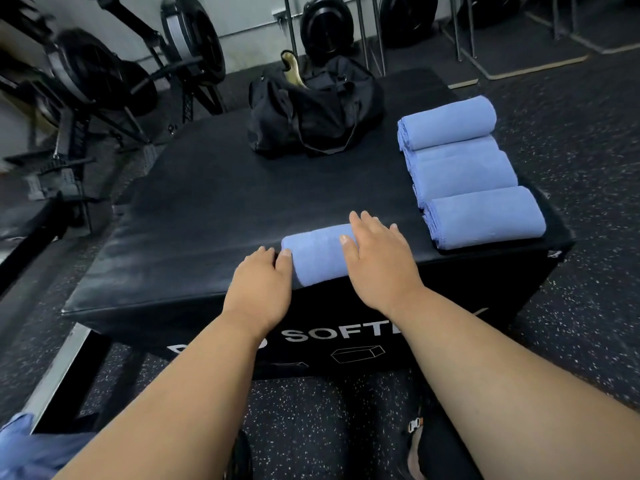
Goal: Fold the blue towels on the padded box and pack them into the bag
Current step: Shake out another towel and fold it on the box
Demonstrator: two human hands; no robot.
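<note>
At the box's (194, 216) near edge, a folded towel (317, 258) lies between both hands. Right hand (379, 258) rests flat on it, fingers spread; left hand (263, 282) touches its left end, fingers relaxed.

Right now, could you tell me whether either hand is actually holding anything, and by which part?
Nothing is gripped. The right hand rests flat on the folded towel; the left hand touches its left end.

box lettering (332, 332) partly hidden by forearms

Black padded box (194, 216) bears folded blue towels (464, 171) and bag (311, 112).
</note>
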